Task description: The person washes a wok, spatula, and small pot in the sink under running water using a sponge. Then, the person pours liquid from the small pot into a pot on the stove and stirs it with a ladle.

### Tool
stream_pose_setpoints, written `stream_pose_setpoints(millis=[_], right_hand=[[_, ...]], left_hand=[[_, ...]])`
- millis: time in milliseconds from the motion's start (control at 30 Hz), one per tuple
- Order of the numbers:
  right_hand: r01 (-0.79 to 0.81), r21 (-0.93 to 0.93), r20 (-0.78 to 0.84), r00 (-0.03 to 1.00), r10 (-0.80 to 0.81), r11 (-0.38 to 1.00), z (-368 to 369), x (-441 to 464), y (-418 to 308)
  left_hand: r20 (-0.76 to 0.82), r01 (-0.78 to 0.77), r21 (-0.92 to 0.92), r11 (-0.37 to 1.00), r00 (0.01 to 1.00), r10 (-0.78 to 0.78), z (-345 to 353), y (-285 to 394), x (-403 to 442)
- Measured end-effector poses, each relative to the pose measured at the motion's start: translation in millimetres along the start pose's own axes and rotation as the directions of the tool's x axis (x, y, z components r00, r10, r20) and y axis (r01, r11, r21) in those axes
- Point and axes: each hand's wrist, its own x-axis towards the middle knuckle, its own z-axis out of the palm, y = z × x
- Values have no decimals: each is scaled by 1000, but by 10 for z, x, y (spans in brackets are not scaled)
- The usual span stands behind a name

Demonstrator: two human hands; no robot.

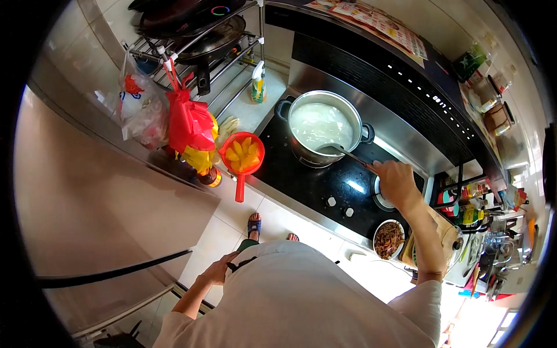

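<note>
My right hand (397,184) is closed around the handle of a ladle (351,156). The ladle's bowl dips over the near rim of a steel pot (307,153) with two black handles. Whitish, cloudy liquid (321,124) fills much of the pot, which stands on a black gas hob (301,180). My left hand (216,271) rests against my hip, its fingers lying flat and partly hidden by clothing, with nothing seen in it. A red dipper (240,194) holding yellow chunks (243,155) sits at the hob's left end.
A bowl of brown shredded food (388,239) stands at the hob's right front. Left are a pan rack (223,58), a spray bottle (259,87) and a hanging red bag (188,122). The range hood (377,75) overhangs the back; jars (499,116) line the right.
</note>
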Motion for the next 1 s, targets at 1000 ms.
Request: stream_pose_setpoints(millis=[1000], right_hand=[[-251,-77,72,964,256,965,620,810,39]], left_hand=[[7,9,-24,1000,1000,-9,-179,203,3]])
